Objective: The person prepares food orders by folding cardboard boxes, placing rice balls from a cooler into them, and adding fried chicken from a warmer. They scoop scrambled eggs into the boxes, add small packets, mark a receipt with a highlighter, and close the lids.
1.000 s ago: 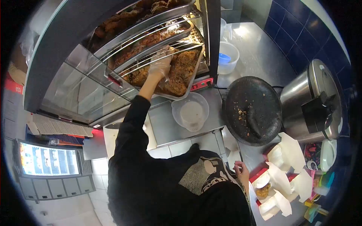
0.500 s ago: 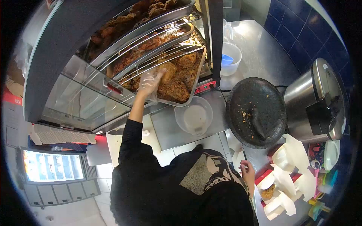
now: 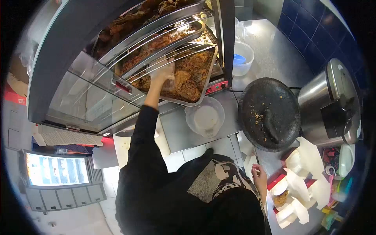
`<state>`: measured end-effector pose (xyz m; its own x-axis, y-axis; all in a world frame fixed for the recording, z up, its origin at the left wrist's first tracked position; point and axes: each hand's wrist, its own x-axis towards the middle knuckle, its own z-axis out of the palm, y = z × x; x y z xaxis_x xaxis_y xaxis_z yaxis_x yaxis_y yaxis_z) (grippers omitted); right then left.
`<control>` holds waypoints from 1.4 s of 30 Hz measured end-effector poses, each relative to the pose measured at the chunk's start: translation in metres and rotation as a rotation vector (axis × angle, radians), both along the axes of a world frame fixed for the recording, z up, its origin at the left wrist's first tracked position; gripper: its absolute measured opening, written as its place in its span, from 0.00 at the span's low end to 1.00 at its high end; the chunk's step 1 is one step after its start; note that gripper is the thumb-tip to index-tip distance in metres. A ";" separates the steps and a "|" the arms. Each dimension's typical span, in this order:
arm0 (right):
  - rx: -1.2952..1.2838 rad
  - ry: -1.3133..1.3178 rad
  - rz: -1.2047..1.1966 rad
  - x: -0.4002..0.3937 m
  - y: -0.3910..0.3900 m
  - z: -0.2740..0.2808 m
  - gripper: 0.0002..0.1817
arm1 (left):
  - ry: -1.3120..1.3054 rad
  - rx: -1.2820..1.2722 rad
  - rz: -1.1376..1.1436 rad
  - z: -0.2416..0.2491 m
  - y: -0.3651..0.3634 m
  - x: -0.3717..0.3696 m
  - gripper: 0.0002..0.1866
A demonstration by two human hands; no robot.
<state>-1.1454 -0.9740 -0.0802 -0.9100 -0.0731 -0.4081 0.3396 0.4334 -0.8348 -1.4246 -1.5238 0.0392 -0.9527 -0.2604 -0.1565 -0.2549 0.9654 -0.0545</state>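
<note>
My left hand (image 3: 162, 73), in a clear plastic glove, reaches inside the heated display cabinet (image 3: 129, 91). It is over a metal tray (image 3: 207, 84) of fried chicken (image 3: 188, 82), at the tray's left part. Rack wires and glare cover its fingers, so I cannot make out whether they grip a piece. Low at the right, my bare right hand (image 3: 259, 176) hangs beside the counter edge with fingers loosely bent and nothing visible in it. Nearby stand open paper boxes (image 3: 295, 184), one with a piece of fried chicken (image 3: 280, 199) inside.
A translucent plastic tub (image 3: 205, 116) stands below the tray. A large dark stone mortar (image 3: 270, 105) with crumbs and a pestle sits on the steel counter (image 3: 270, 43), next to a steel rice cooker (image 3: 329, 105). Another tub (image 3: 243, 64) holds a blue scoop. Upper racks hold more chicken.
My left hand has shifted slightly farther into the cabinet, away from the browned piece it was touching near the tray's middle. My right hand has barely moved.
</note>
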 end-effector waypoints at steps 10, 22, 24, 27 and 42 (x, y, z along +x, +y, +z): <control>0.065 0.058 -0.064 0.027 -0.002 -0.001 0.13 | 0.214 -0.216 -0.090 -0.026 -0.046 -0.018 0.27; 0.033 0.026 -0.044 0.010 -0.016 0.015 0.14 | 0.311 -0.078 -0.218 -0.024 -0.057 -0.005 0.22; 0.039 0.036 -0.022 0.009 -0.019 0.024 0.14 | 0.404 -0.162 -0.238 -0.019 -0.045 -0.002 0.27; 0.040 0.076 -0.064 0.010 -0.021 0.034 0.14 | 0.672 -0.323 -0.331 -0.011 -0.011 0.032 0.32; 1.083 0.827 -0.363 0.008 0.086 0.131 0.20 | 0.454 2.471 -0.112 0.049 0.163 0.139 0.34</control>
